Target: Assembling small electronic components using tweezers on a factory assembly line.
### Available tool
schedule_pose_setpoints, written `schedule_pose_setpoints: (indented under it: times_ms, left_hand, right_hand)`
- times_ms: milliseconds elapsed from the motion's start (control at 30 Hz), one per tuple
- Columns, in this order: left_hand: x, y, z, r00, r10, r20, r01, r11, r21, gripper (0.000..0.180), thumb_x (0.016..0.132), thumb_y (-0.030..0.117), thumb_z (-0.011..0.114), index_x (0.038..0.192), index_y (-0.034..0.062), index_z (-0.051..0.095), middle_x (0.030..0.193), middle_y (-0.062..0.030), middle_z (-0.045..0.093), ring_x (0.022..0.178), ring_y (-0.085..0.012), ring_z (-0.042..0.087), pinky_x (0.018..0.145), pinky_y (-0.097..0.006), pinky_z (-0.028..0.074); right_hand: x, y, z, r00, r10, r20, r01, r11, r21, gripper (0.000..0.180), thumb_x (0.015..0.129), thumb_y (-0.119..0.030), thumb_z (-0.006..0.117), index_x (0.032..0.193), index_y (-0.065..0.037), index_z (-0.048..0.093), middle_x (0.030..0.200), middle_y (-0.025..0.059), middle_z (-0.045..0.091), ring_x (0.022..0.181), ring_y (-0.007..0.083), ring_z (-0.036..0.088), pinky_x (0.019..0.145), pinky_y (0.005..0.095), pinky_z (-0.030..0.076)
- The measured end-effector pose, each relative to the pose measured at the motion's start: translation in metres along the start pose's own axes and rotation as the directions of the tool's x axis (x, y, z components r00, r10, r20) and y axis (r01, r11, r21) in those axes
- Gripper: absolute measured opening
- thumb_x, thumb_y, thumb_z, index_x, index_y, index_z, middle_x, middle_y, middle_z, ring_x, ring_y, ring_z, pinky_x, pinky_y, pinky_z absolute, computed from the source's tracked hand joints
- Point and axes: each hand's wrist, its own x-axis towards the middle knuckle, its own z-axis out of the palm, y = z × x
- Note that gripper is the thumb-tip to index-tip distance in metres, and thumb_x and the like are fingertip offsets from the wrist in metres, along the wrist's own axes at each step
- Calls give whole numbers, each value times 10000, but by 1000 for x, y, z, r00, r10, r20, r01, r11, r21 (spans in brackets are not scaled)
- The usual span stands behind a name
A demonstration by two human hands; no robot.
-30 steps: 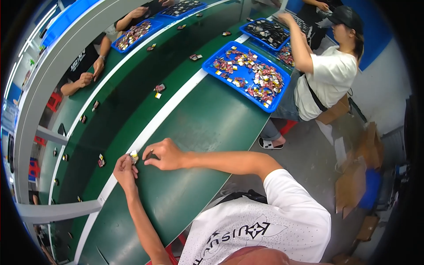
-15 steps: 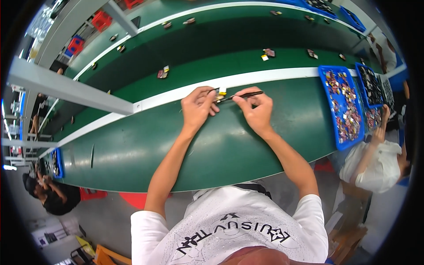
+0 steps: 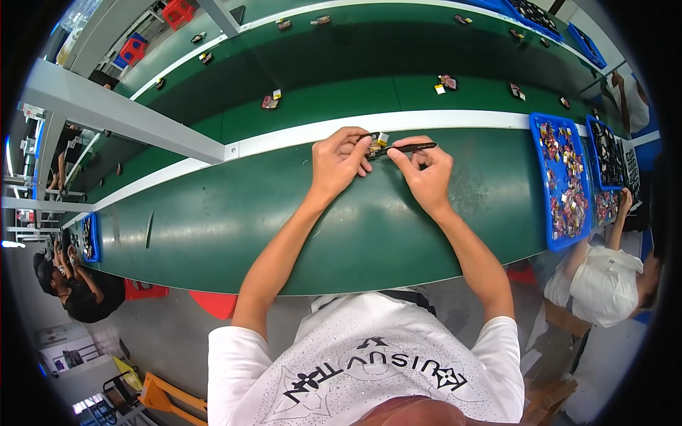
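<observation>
Near the far edge of the green table (image 3: 234,220), my left hand (image 3: 341,165) pinches a small dark electronic part with a yellow and white tag (image 3: 382,138). Its lower side is hidden by my fingers. My right hand (image 3: 428,177) is closed around a slim black tool (image 3: 415,147), which looks like tweezers. The tool lies nearly level, its tip at the part between my two hands. Fine details of the part are too small to make out.
A blue tray (image 3: 543,181) of small tagged parts stands at the right, beside another blue tray (image 3: 591,131) of black pieces. Beyond the white rail (image 3: 298,136), similar parts (image 3: 270,101) lie on a green belt. A thin metal strip (image 3: 149,228) rests at left. Co-workers sit at both sides.
The whole view has shifted a little, so things appear further right. The black tool has tipped to a more level angle against the part. Both hands keep their hold.
</observation>
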Motion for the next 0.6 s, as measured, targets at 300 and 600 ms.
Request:
schedule_pose_setpoints:
  times_ms: [300, 600]
  left_hand:
    - [1, -2, -1, 994, -25, 109, 34, 996, -80, 219, 998, 56, 647, 1150, -102, 647, 830, -149, 716, 620, -181, 711, 498, -253, 558]
    - [2, -1, -2, 989, -61, 136, 81, 986, -146, 216, 993, 50, 651, 1141, -106, 650, 834, -151, 730, 621, -174, 714, 497, -255, 553]
  right_hand:
    - [5, -3, -2, 967, 231, 104, -253, 891, 378, 95, 908, 33, 737, 990, 57, 695, 847, 59, 712, 744, 87, 677, 623, 198, 493]
    - [7, -9, -8, 922, 346, 173, -386, 847, 365, 99, 917, 51, 709, 1008, 72, 678, 957, 129, 739, 892, 169, 735, 787, 243, 568]
